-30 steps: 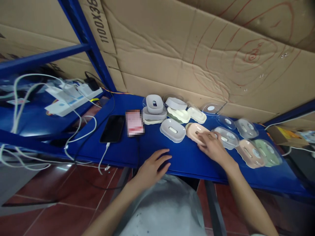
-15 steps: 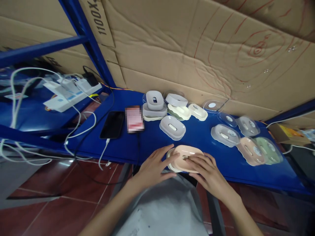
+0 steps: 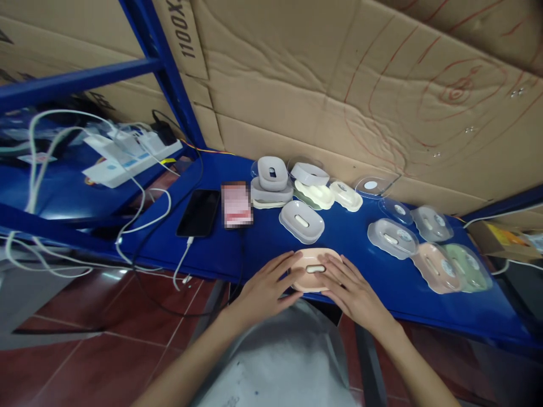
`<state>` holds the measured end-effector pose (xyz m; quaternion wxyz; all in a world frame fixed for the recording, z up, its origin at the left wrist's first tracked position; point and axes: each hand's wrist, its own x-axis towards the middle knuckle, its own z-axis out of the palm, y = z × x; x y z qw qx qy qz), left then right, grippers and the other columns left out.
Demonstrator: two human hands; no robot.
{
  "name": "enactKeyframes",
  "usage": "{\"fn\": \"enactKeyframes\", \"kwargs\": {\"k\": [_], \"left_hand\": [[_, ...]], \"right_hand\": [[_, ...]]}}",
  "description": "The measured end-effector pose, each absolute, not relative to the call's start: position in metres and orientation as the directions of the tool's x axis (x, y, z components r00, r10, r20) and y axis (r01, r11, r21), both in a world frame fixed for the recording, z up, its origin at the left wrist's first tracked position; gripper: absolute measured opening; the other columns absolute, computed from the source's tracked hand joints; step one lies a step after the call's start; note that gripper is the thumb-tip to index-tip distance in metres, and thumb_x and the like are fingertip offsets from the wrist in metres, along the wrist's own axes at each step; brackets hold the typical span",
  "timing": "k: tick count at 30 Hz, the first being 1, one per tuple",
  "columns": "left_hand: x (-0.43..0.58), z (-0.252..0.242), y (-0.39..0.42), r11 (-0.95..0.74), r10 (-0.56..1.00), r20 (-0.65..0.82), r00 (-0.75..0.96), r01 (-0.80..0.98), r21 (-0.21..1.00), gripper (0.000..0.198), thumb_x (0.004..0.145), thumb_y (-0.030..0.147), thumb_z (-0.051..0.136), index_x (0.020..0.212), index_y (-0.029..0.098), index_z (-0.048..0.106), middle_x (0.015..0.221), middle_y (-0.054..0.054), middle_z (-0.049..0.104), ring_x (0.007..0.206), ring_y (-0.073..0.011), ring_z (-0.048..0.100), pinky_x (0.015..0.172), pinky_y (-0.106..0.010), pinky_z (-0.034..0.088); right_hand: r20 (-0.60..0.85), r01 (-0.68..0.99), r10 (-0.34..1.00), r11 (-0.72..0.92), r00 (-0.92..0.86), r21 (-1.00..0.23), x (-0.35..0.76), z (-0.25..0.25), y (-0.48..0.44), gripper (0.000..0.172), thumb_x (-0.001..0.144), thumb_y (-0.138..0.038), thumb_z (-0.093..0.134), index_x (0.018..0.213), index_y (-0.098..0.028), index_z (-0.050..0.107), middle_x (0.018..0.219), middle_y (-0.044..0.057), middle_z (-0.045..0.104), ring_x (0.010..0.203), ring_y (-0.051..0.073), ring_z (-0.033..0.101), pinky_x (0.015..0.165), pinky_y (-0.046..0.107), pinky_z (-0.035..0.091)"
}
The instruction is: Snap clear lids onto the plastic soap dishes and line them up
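Observation:
A peach oval dish [image 3: 309, 278] with a white piece in its central slot lies at the table's front edge. My left hand [image 3: 269, 285] rests on its left end, fingers spread over the rim. On the right end, my right hand [image 3: 352, 288] has its fingers laid over the rim and inner surface. Both hands hold the dish between them. Just behind it lies a grey dish [image 3: 301, 222] with a white piece in its middle. Whatever is beneath the peach dish is hidden.
Grey and cream dishes [image 3: 271, 189] are stacked at the back, beside a cream piece [image 3: 347, 195]. Clear-lidded grey, peach and green dishes [image 3: 469, 268] lie right. A phone [image 3: 198, 213] with a cable and a pixelated pink item [image 3: 236, 204] are left; cardboard [image 3: 297, 85] stands behind.
The peach dish has shifted left over the cream piece below, which is now covered. My right hand has moved left with it. The camera view has shifted slightly.

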<state>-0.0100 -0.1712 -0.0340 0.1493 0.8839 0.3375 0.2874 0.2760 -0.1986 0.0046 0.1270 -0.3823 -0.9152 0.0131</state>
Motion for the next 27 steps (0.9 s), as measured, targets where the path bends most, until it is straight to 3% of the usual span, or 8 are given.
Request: {"fn": "enactKeyframes", "kwargs": {"k": [4, 7, 10, 13, 17, 21, 24, 27], "left_hand": [[-0.01, -0.032, -0.171, -0.738, 0.671, 0.402, 0.623, 0.514, 0.437, 0.041, 0.101, 0.03, 0.069, 0.141, 0.023, 0.059, 0.165, -0.012, 0.05, 0.154, -0.0299, 0.047, 0.122, -0.049, 0.051], [-0.01, -0.03, -0.171, -0.721, 0.686, 0.388, 0.615, 0.506, 0.473, 0.044, 0.101, 0.034, 0.071, 0.142, 0.027, 0.058, 0.165, -0.009, 0.05, 0.154, -0.0293, 0.047, 0.122, -0.049, 0.051], [-0.012, -0.029, -0.173, -0.687, 0.717, 0.381, 0.583, 0.498, 0.53, 0.046, 0.098, 0.036, 0.075, 0.141, 0.03, 0.059, 0.167, -0.01, 0.047, 0.153, -0.0306, 0.049, 0.121, -0.05, 0.052], [-0.015, -0.03, -0.173, -0.643, 0.754, 0.377, 0.539, 0.485, 0.593, 0.046, 0.096, 0.033, 0.078, 0.139, 0.032, 0.061, 0.168, -0.01, 0.044, 0.151, -0.0314, 0.052, 0.117, -0.05, 0.055], [-0.018, -0.03, -0.172, -0.592, 0.781, 0.337, 0.525, 0.453, 0.667, 0.044, 0.095, 0.029, 0.078, 0.136, 0.032, 0.064, 0.167, -0.008, 0.045, 0.151, -0.0308, 0.052, 0.12, -0.05, 0.053], [-0.019, -0.027, -0.17, -0.547, 0.8, 0.297, 0.522, 0.431, 0.718, 0.05, 0.095, 0.028, 0.078, 0.141, 0.032, 0.06, 0.169, -0.008, 0.044, 0.153, -0.0298, 0.049, 0.123, -0.05, 0.049], [-0.019, -0.026, -0.169, -0.5, 0.82, 0.256, 0.512, 0.423, 0.755, 0.07, 0.095, 0.027, 0.078, 0.156, 0.035, 0.045, 0.169, -0.009, 0.044, 0.154, -0.0291, 0.048, 0.125, -0.05, 0.047], [-0.018, -0.027, -0.168, -0.465, 0.84, 0.231, 0.491, 0.432, 0.773, 0.087, 0.094, 0.028, 0.079, 0.166, 0.037, 0.03, 0.168, -0.009, 0.046, 0.154, -0.0313, 0.048, 0.124, -0.053, 0.047]], "right_hand": [[0.227, 0.673, 0.685, 0.726, -0.692, -0.141, 0.282, 0.005, -0.196, 0.058, 0.107, -0.024, 0.058, 0.163, -0.03, 0.044, 0.163, 0.008, 0.053, 0.156, 0.027, 0.044, 0.13, 0.059, 0.037], [0.326, 0.696, 0.72, 0.687, -0.613, -0.208, 0.3, 0.014, -0.163, 0.052, 0.107, -0.03, 0.056, 0.159, -0.034, 0.05, 0.161, 0.008, 0.056, 0.151, 0.028, 0.052, 0.125, 0.056, 0.044], [0.458, 0.848, 0.826, 0.471, -0.329, -0.241, 0.32, 0.023, -0.099, 0.05, 0.107, -0.038, 0.054, 0.156, -0.028, 0.055, 0.163, 0.012, 0.052, 0.151, 0.031, 0.05, 0.124, 0.057, 0.043], [0.404, 0.93, 0.902, 0.269, -0.151, -0.252, 0.331, 0.021, -0.031, 0.068, 0.102, -0.052, 0.06, 0.159, -0.016, 0.051, 0.17, 0.022, 0.039, 0.157, 0.039, 0.04, 0.123, 0.06, 0.041], [0.342, 0.938, 0.937, 0.182, -0.073, -0.296, 0.331, 0.011, 0.018, 0.063, 0.099, -0.056, 0.059, 0.149, -0.016, 0.063, 0.154, 0.023, 0.06, 0.14, 0.042, 0.06, 0.112, 0.061, 0.052], [0.43, 0.925, 0.903, 0.184, -0.025, -0.332, 0.332, 0.015, -0.005, 0.056, 0.107, -0.048, 0.047, 0.15, -0.016, 0.062, 0.147, 0.019, 0.067, 0.139, 0.036, 0.062, 0.118, 0.057, 0.049], [0.53, 0.897, 0.847, 0.202, 0.041, -0.393, 0.33, 0.02, -0.064, 0.057, 0.107, -0.049, 0.05, 0.155, -0.018, 0.057, 0.152, 0.017, 0.063, 0.144, 0.034, 0.059, 0.121, 0.057, 0.047], [0.556, 0.861, 0.831, 0.292, -0.013, -0.417, 0.316, 0.015, -0.138, 0.055, 0.105, -0.043, 0.058, 0.159, -0.03, 0.053, 0.158, 0.01, 0.059, 0.146, 0.033, 0.057, 0.121, 0.059, 0.048]]}}
